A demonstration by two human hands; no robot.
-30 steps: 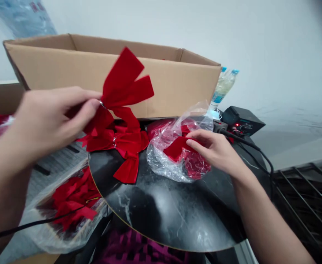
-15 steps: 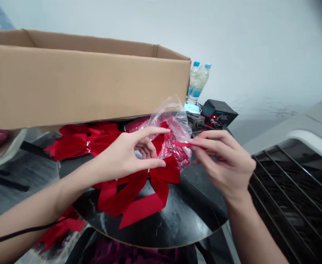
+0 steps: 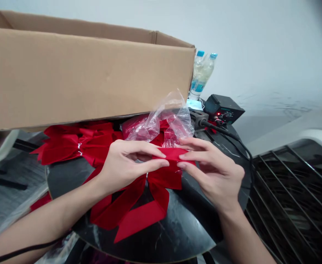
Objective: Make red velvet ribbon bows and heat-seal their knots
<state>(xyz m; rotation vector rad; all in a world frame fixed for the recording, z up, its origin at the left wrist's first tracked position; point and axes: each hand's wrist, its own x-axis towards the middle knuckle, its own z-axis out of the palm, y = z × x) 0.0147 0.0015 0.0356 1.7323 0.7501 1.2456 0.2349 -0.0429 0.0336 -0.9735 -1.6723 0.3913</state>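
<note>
Between my two hands a short piece of red ribbon (image 3: 173, 153) is stretched. The thumb and fingers of my left hand (image 3: 139, 159) pinch its left end; those of my right hand (image 3: 204, 163) pinch its right part. Just below and behind them, a large red velvet bow (image 3: 143, 220) with a silvery tie lies on the round black marbled table (image 3: 182, 227). More red bows (image 3: 80, 145) are piled at the left. A clear plastic bag (image 3: 174, 110) with red material inside stands behind my hands.
Along the back is a big open cardboard box (image 3: 95, 77). Plastic bottles (image 3: 203, 73) and a black control unit (image 3: 224, 109) with a red light and cable are at the back right. A white-framed rack (image 3: 295, 190) stands right of the table.
My left hand, open before, has closed on the ribbon's left end. My right hand has moved slightly left and down, and the red ribbon now spans both hands. The view has shifted a little.
</note>
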